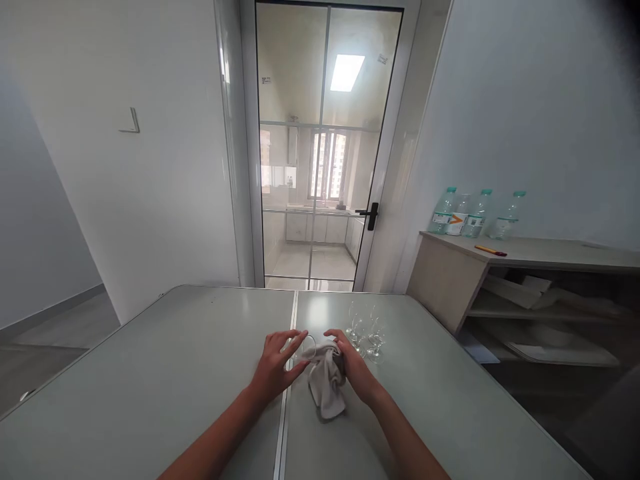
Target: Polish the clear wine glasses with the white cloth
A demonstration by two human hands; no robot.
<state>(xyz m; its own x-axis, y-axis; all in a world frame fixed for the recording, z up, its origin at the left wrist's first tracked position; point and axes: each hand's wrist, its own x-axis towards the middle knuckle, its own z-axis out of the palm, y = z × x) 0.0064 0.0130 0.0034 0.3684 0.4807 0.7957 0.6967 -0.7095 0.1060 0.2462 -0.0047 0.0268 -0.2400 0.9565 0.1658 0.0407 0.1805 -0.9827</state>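
Note:
My left hand [281, 363] is closed on a clear wine glass [309, 347], its thumb and fingers on either side of a round edge. I cannot tell whether that edge is the rim or the foot. A light grey cloth [327, 387] hangs from my right hand [353, 363], whose fingers curl round it against the glass. The cloth hides the rest of this glass. Just right of my right hand, several clear stemmed glasses [373, 340] stand close together on the table.
The pale green table [175, 393] has a metal-edged seam [281, 433] running through it. At the right stands a shelf unit [445, 273] with several green-capped bottles [477, 213] and a yellow-and-red pen-like item [490, 251] on top. Beyond the table is a glazed door [323, 167].

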